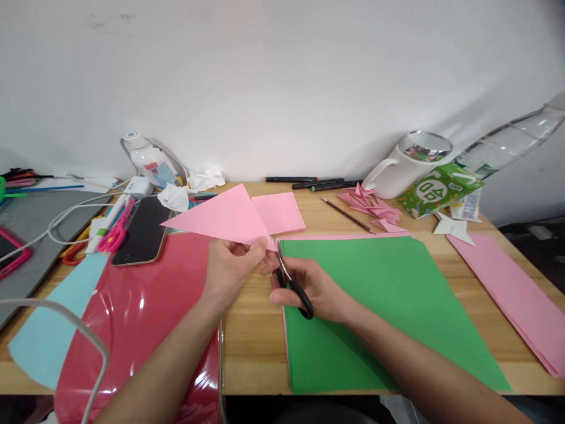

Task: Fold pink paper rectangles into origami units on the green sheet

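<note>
My left hand (232,265) pinches the lower edge of a folded pink paper triangle (225,215), held up above the table. My right hand (315,288) grips black-handled scissors (301,297), with fingers through the loops. The scissor blades point up and away from me and meet the triangle's right corner, close to my left fingertips. Behind the triangle a pink paper rectangle (280,212) lies on the table. Green paper (379,312) lies beneath my right hand and forearm, and a red plastic-covered pack (154,294) is under my left forearm.
A phone (141,231), pink scissors (117,229) and white bottle (152,159) stand or lie left. Black pens (318,184), a pencil (348,215), pink folded pieces (373,206), a white mug (408,162) and pink sheets (512,294) are right. A white cable (95,335) arcs at lower left.
</note>
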`<state>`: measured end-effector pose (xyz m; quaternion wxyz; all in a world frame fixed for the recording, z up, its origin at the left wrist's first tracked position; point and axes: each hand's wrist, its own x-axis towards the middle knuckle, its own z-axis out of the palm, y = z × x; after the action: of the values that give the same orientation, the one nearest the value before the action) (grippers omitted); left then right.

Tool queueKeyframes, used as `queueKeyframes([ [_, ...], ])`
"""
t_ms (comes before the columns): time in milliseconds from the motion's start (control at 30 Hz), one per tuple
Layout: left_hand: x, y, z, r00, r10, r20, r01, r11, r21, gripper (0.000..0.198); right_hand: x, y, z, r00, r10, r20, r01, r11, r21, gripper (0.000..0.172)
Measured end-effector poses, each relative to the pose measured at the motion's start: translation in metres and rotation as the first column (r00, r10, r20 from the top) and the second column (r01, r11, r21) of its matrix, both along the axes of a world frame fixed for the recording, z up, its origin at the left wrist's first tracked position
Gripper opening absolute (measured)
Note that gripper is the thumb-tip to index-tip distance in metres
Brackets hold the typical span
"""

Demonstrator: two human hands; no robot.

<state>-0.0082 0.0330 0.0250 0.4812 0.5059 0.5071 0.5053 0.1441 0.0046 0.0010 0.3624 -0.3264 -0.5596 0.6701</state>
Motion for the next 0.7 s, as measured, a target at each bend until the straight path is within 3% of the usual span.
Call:
queueKeyframes([
  [700, -0.0003, 0.0004, 0.0002, 0.999, -0.037, 0.031, 0.038, 0.999, -0.033, 0.017, -0.0024, -0.002, -0.0029, 0.998, -0.046, 0.037, 0.049, 0.995, -0.082, 0.043],
])
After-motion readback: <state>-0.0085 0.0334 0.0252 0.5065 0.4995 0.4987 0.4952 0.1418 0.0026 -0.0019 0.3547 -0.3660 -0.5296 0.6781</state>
